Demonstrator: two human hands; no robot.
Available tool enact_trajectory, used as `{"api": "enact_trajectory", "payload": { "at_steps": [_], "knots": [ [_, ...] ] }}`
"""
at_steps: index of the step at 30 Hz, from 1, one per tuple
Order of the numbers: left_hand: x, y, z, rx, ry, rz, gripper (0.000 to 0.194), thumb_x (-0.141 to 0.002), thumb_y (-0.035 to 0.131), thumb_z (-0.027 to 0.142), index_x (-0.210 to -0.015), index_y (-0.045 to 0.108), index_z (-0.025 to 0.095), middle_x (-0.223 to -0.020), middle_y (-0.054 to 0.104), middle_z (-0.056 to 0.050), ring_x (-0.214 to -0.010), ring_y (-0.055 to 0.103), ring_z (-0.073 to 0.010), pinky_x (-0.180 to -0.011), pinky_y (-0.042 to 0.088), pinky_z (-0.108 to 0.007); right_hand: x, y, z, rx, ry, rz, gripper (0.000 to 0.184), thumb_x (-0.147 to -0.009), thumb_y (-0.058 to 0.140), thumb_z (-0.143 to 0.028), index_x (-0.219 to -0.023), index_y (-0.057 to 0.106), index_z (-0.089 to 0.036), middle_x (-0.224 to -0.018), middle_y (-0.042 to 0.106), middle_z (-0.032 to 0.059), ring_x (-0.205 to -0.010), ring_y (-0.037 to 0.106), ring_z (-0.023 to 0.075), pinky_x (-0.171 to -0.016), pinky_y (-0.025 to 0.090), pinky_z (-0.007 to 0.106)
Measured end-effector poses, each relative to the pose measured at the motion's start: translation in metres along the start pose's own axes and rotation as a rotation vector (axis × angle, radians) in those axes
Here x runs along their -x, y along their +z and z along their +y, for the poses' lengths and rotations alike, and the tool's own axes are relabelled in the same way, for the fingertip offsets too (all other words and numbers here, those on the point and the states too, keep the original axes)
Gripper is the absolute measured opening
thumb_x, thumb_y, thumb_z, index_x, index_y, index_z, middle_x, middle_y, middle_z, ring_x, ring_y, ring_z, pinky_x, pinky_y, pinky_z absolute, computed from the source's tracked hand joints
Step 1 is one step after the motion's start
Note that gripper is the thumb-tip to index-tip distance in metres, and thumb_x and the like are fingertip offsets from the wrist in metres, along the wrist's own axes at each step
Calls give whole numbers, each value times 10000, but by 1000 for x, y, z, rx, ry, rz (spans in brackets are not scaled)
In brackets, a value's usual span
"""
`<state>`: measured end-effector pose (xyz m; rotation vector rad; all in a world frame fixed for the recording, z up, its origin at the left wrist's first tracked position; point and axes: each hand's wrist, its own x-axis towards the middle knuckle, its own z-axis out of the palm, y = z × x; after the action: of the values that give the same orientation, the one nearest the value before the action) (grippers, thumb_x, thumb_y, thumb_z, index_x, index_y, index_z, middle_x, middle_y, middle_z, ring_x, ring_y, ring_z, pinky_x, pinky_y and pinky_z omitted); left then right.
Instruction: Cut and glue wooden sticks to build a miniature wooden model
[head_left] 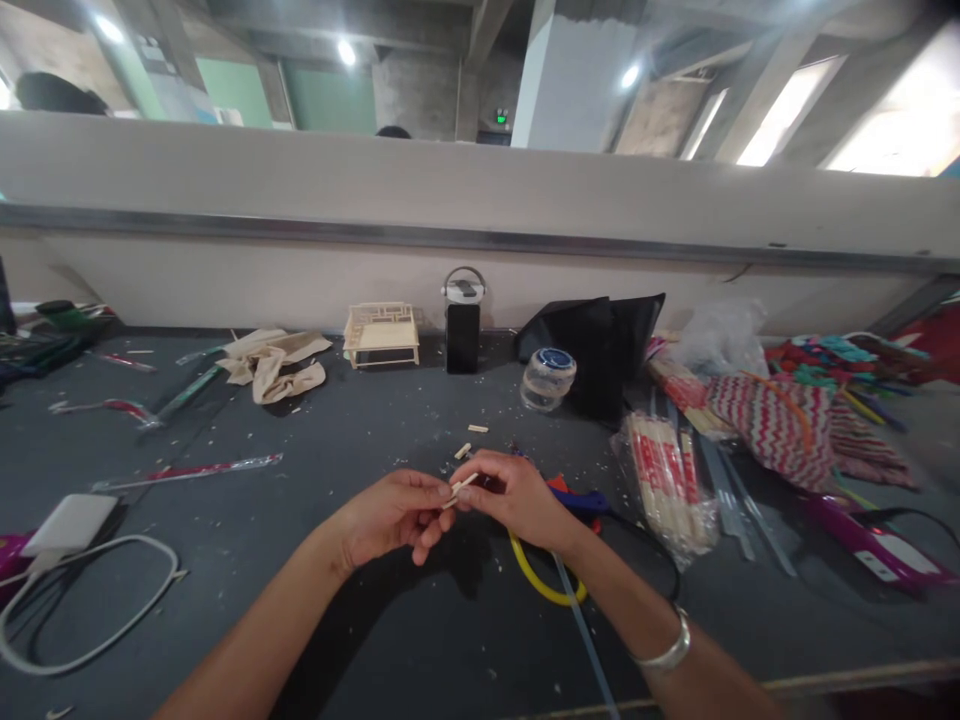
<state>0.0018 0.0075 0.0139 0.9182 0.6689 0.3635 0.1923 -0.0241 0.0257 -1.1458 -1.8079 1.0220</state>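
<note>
Near the middle of the dark table, my left hand (397, 510) and my right hand (517, 495) meet, each with thumb and fingers pinched on small wooden sticks (463, 486). The pale sticks lie slantwise between the fingertips; whether they are joined I cannot tell. Just beyond the fingers lie two short wooden pieces, one wooden piece (463, 451) close to my right hand and another wooden piece (478, 429) farther back. Under my right wrist are a yellow-handled tool (536, 580) and a blue-handled tool (581, 500), both partly hidden. A miniature wooden bench (382, 335) stands at the back.
A black phone (463, 338) stands upright by the partition. Right of it are a clear jar (549, 380), a black bag (592, 350) and wrapped stick bundles (667, 480). Crumpled cloth (274, 360), a white charger (73, 525) with its cable and plastic wrappers lie left. Small scraps dot the table.
</note>
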Motion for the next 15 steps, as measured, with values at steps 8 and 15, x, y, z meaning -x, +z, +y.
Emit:
{"api": "enact_trajectory", "payload": {
  "at_steps": [8,15],
  "knots": [
    [-5,-5,-3,129,-11,4,155,-715,715,232,-781,655,105,-646,531,12,-436,392,-21,-361,241,-163,-1,1,2,102,-43,2,116,-815,613,-199,-902,690,-212,-844,653,4,-765,603,124,-681,463,233],
    [-4,-2,-5,102,21,51,197,-719,716,266,-785,656,90,-666,521,-3,-479,424,-43,-375,275,-172,-1,0,2,81,-27,9,110,-817,612,-224,-882,700,-209,-844,661,11,-769,603,130,-680,457,239]
  ]
}}
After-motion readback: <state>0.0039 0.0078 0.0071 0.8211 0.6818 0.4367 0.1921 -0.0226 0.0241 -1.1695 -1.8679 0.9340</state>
